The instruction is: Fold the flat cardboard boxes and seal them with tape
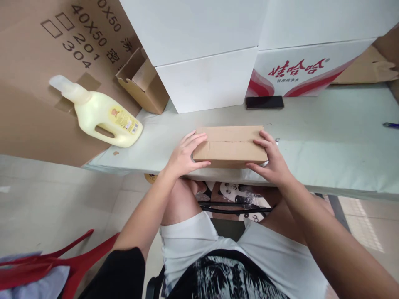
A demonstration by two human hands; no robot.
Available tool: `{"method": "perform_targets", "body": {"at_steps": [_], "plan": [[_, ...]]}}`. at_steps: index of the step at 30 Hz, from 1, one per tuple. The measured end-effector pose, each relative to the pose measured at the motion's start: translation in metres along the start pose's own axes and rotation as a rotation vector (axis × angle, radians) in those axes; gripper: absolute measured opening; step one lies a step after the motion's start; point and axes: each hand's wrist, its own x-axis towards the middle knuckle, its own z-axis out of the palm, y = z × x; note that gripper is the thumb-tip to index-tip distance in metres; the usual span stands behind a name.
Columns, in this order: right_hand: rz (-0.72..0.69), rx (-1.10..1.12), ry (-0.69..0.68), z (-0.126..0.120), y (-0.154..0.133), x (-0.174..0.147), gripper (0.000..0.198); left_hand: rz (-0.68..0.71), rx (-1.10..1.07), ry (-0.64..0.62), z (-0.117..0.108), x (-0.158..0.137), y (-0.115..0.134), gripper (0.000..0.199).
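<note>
A small brown cardboard box lies lengthwise near the front edge of the table, its top flaps meeting along a seam. My left hand wraps its left end, with the thumb on the near side and the fingers over the top. At the opposite end, my right hand grips the box the same way. Whether anything is inside the box cannot be seen. A bit of clear plastic or tape shows beside the right hand.
A pale yellow jug stands at the left by a large printed carton. Behind are an open narrow box, white cartons and a phone. A pen lies far right on the green-covered table.
</note>
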Motion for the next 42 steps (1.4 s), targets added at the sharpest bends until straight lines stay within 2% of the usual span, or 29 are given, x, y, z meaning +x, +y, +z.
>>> {"method": "perform_targets", "body": {"at_steps": [4,8,10,13,16,18,20,22,25,30,32,34,36,38,40,42], "plan": [[0.006,0.001,-0.002,-0.001,-0.001,0.0,0.069,-0.116,0.206,-0.177,-0.014,0.012,0.027,0.08],[0.041,0.016,-0.038,-0.001,-0.001,0.0,0.072,-0.158,0.302,-0.273,-0.008,0.028,0.045,0.101],[0.048,0.024,-0.047,0.0,0.0,0.0,0.072,-0.153,0.296,-0.304,0.001,0.04,0.044,0.113],[0.055,0.027,-0.053,0.001,0.0,-0.003,0.074,-0.121,0.276,-0.341,0.007,0.055,0.036,0.114],[0.07,0.068,-0.055,0.003,-0.003,-0.012,0.085,-0.119,0.227,-0.345,0.001,0.058,0.025,0.113],[0.097,0.113,-0.034,0.002,-0.006,-0.021,0.089,-0.184,0.138,-0.272,-0.008,0.053,0.013,0.114],[0.139,0.16,0.015,0.0,-0.009,-0.029,0.087,-0.267,-0.071,-0.14,-0.016,0.042,-0.002,0.109],[0.182,0.201,0.054,-0.002,-0.014,-0.035,0.081,-0.348,-0.426,-0.025,-0.018,0.029,-0.014,0.092],[0.212,0.267,0.054,-0.003,-0.026,-0.036,0.073,-0.516,-1.016,0.002,-0.003,0.006,-0.013,0.081],[0.148,0.312,-0.013,-0.003,-0.055,-0.024,0.067,-1.005,-1.744,-0.098,0.053,-0.02,0.035,0.088],[0.094,0.3,-0.023,-0.006,-0.065,-0.019,0.061,-1.085,-1.968,-0.122,0.074,-0.022,0.056,0.092],[0.056,0.28,-0.013,-0.01,-0.07,-0.015,0.052,-1.135,-2.098,-0.139,0.09,-0.019,0.071,0.091],[0.03,0.243,0.02,-0.014,-0.072,-0.011,0.046,-1.198,-2.096,-0.174,0.102,-0.016,0.08,0.083],[-0.012,0.211,0.05,-0.018,-0.072,-0.008,0.043,-1.261,-1.953,-0.259,0.107,-0.015,0.083,0.071],[-0.063,0.193,0.041,-0.021,-0.069,-0.007,0.041,-1.284,-1.649,-0.389,0.106,-0.015,0.081,0.064],[-0.086,0.17,-0.007,-0.022,-0.066,-0.009,0.039,-1.236,-1.257,-0.51,0.095,-0.017,0.075,0.06]]}}
